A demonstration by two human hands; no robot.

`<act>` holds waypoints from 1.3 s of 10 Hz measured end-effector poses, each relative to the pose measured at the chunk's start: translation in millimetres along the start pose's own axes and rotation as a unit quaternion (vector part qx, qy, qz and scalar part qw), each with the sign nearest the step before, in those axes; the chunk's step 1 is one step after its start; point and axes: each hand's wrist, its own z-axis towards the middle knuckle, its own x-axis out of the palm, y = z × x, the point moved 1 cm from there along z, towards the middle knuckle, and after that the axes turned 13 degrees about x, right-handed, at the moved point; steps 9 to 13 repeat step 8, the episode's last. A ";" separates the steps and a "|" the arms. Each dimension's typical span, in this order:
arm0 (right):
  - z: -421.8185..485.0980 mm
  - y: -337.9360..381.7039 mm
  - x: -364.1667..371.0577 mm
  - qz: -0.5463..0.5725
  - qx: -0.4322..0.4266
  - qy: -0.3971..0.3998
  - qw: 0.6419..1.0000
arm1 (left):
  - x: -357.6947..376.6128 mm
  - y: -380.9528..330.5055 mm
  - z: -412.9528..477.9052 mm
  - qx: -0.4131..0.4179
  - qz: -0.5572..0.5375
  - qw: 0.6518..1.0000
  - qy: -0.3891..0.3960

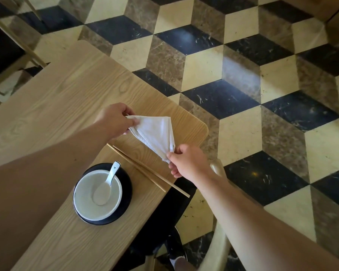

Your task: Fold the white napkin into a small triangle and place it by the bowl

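The white napkin (157,133) is folded into a triangle and held just above the table's right end. My left hand (115,120) pinches its far left corner. My right hand (186,163) pinches its near pointed corner. The white bowl (80,202) stands on a black saucer (125,184) nearer to me, left of the napkin, with a white spoon (110,177) resting inside it.
Two wooden chopsticks (155,173) lie between the bowl and the napkin, their near tips past the table edge. The wooden table (57,90) ends just right of the napkin. A chair back (219,241) stands under my right arm, another chair (6,61) at far left.
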 end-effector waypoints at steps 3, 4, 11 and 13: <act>-16.6 4.8 13.3 -0.277 -0.383 -0.278 0.836 | 8.9 -27.1 -26.2 0.223 0.329 0.917 0.044; -12.0 8.4 20.7 -0.374 -0.376 -0.193 0.826 | 20.1 -28.9 -37.6 0.239 0.422 0.858 0.172; -24.0 26.5 22.1 -0.476 -0.238 -0.097 0.841 | -1.0 -29.1 -67.8 0.188 0.431 0.857 0.210; -24.0 26.5 22.1 -0.476 -0.238 -0.097 0.841 | -1.0 -29.1 -67.8 0.188 0.431 0.857 0.210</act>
